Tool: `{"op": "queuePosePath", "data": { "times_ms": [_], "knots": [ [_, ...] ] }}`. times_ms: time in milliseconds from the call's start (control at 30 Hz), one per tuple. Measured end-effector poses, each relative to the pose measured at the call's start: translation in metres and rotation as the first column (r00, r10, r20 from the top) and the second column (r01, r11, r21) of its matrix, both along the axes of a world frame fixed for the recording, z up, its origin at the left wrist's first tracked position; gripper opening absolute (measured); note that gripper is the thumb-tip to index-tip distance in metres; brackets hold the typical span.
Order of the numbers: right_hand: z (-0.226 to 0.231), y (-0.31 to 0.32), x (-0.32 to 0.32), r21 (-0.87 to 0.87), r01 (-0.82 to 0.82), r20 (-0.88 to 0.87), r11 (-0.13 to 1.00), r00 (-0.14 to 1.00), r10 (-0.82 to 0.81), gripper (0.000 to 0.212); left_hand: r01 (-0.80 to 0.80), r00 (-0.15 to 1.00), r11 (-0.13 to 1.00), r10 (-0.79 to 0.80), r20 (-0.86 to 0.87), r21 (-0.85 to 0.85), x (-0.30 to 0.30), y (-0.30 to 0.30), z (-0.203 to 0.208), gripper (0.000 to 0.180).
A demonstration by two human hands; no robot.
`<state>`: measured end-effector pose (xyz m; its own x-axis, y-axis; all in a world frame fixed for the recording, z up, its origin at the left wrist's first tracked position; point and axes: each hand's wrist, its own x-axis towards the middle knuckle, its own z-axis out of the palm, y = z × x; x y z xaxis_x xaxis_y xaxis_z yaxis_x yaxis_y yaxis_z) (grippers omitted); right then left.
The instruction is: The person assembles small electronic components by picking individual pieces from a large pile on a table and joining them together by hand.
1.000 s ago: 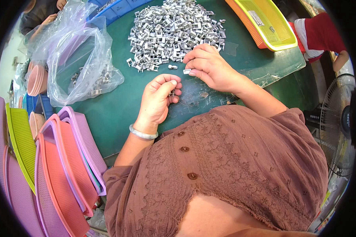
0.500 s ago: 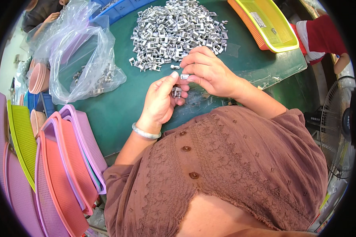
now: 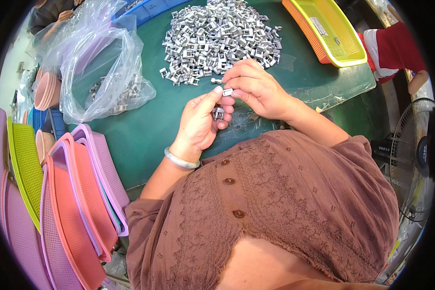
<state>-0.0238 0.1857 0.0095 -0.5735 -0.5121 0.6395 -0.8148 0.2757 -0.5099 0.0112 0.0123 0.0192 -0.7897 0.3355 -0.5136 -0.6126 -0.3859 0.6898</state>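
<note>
My left hand (image 3: 201, 121) curls around several small metal clips (image 3: 218, 113), thumb raised toward the other hand. My right hand (image 3: 256, 89) pinches one small silver clip (image 3: 227, 91) between thumb and fingers, right at the tip of my left thumb. Both hands hover over the green table (image 3: 145, 130), just in front of a big pile of silver metal clips (image 3: 217, 38).
A clear plastic bag (image 3: 101, 63) with more clips lies at the left. Stacked pink, purple and green baskets (image 3: 67, 193) stand at the left edge. A yellow and orange tray (image 3: 326, 31) sits at the far right. Another person in red (image 3: 391, 48) and a fan (image 3: 413, 154) are on the right.
My right hand lifted a clip off the table edge of the pile and brought it to my left hand, which rose and closed in to meet it.
</note>
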Motion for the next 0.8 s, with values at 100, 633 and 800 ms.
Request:
{"op": "queuePosePath", "data": {
  "times_ms": [100,633,800],
  "knots": [
    [-0.002,0.001,0.000,-0.014,-0.008,0.062,1.000,0.998,0.008,0.013,-0.020,1.000,1.000,0.020,0.000,0.017,-0.001,0.001,-0.001,0.028],
    [-0.004,0.011,-0.002,0.026,0.099,0.082,0.995,0.992,-0.101,0.032,-0.125,0.939,0.987,0.084,-0.333,-0.103,0.001,0.001,-0.019,0.012],
    [-0.006,0.016,-0.009,0.116,0.269,-0.030,0.956,0.963,-0.267,0.019,-0.137,0.940,0.984,0.094,-0.327,-0.113,0.000,-0.001,-0.019,0.013]
  ]
}}
